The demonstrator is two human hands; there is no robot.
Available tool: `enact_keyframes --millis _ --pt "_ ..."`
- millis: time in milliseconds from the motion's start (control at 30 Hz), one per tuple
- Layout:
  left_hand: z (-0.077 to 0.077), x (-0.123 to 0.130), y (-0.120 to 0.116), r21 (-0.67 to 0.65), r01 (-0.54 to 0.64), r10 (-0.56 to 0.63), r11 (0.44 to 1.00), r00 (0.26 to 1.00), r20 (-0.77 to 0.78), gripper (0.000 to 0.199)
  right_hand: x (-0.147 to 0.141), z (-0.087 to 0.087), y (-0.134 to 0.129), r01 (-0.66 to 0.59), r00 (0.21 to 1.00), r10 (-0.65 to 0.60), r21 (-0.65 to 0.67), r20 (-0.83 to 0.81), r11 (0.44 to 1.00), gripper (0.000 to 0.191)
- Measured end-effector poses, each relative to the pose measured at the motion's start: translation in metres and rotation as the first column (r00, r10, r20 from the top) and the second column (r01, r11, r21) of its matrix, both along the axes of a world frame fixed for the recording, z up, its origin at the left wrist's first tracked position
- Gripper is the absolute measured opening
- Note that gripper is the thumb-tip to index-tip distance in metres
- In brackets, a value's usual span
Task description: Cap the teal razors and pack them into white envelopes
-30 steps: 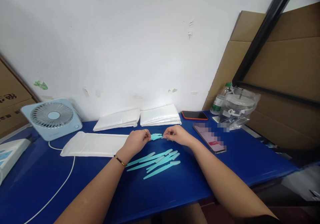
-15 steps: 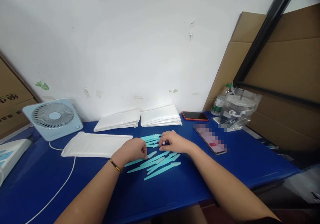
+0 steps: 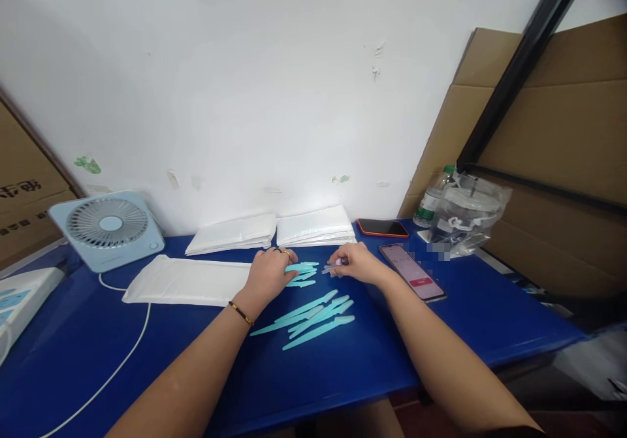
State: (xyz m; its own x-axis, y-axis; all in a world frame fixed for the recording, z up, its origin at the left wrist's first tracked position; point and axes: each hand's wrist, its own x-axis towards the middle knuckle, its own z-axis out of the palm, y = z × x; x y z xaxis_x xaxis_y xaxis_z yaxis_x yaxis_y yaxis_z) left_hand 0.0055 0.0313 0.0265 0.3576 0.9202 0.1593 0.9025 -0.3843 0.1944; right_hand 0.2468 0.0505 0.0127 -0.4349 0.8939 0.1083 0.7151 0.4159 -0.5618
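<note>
Several teal eyebrow razors (image 3: 317, 330) with pale blade ends lie in a loose group on the blue table. Farther back is a second bunch of teal eyebrow razors (image 3: 304, 282). My left hand (image 3: 271, 273) is at the left end of this bunch, with thumb and fingers closed round a teal handle. My right hand (image 3: 355, 263) pinches small translucent strips (image 3: 334, 269), which look like blade covers, just right of the bunch. The fingers partly hide them.
A white padded mailer (image 3: 189, 282) lies left of my left hand. Two stacks of white mailers (image 3: 316, 226) stand by the wall. Two phones, one of them lit (image 3: 414, 273), are at the right, near a bagged container (image 3: 465, 216) and bottle (image 3: 431, 200). A fan (image 3: 108, 226) stands left.
My left hand has moved up and away from the near group to the far bunch, and one razor has gone from the near group. My right hand has shifted right, with translucent strips now showing.
</note>
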Motion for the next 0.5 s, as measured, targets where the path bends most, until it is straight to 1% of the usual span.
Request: enact_keyframes --millis 67,133,200,267,333,400,500 --pt "0.001 -0.001 -0.003 -0.031 0.036 -0.035 0.999 0.999 0.027 0.017 0.003 0.005 -0.004 -0.051 0.998 0.051 0.031 0.028 0.998 0.019" --pt "0.001 -0.002 -0.009 -0.100 0.109 -0.104 0.989 0.993 0.058 0.018 0.001 0.007 -0.008 -0.154 0.986 0.154 0.006 0.062 0.988 0.022" --pt "0.001 -0.001 -0.016 -0.167 0.178 -0.165 0.970 0.982 0.088 0.022 -0.003 0.005 -0.010 -0.236 0.964 0.238 -0.031 0.118 0.971 0.025" --pt "-0.002 0.001 -0.020 -0.220 0.211 -0.192 0.952 0.976 0.106 0.025 -0.009 0.001 -0.012 -0.278 0.947 0.282 -0.047 0.156 0.960 0.025" --pt "-0.005 0.004 -0.022 -0.253 0.213 -0.196 0.944 0.976 0.090 0.019 -0.013 -0.003 -0.011 -0.301 0.939 0.306 -0.054 0.158 0.952 0.023" --pt "-0.007 0.006 -0.021 -0.256 0.189 -0.184 0.948 0.982 0.044 0.012 -0.015 -0.006 -0.010 -0.302 0.943 0.305 -0.042 0.135 0.952 0.020" --pt "-0.006 0.004 -0.015 -0.164 0.159 -0.169 0.974 0.984 -0.050 0.014 -0.011 -0.005 -0.007 -0.237 0.968 0.235 0.018 0.085 0.971 0.017"
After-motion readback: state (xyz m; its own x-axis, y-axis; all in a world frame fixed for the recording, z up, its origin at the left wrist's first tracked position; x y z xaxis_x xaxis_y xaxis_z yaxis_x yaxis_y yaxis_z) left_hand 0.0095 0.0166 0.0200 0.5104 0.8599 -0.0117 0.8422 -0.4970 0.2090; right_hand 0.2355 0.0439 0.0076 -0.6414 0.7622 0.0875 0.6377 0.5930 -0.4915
